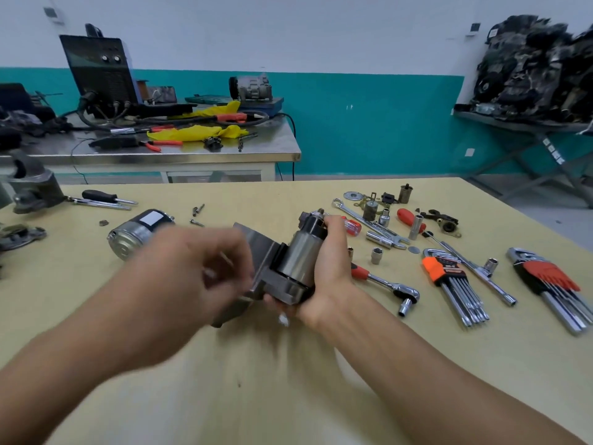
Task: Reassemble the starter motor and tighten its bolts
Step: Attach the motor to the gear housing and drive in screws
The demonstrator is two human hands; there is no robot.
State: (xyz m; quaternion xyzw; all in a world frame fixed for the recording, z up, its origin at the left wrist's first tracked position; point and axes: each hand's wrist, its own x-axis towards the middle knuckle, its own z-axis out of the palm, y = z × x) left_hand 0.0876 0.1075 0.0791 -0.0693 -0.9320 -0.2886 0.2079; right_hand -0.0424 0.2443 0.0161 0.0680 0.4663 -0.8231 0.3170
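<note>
Gripping starter motor (296, 258) by its cylinder in right hand (332, 268) above bench (288, 387); blurred left hand (192, 268) at its left, grip unclear.

The left hand (195, 268) is blurred, hiding its fingers' grasp.

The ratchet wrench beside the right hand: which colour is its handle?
Red. The rest of the ratchet wrench is chrome; the head view shows it best.

Near side of the table (288, 396) was open wood, easy reach. Right side was packed: ratchet (385, 284), orange hex key set (449, 277), red hex key set (552, 281), sockets (376, 255), wrenches (369, 223). Left had the motor can (138, 234) and loose screws (196, 216). Dead center, the right hand (333, 261) gripped the starter housing (298, 258).
</note>
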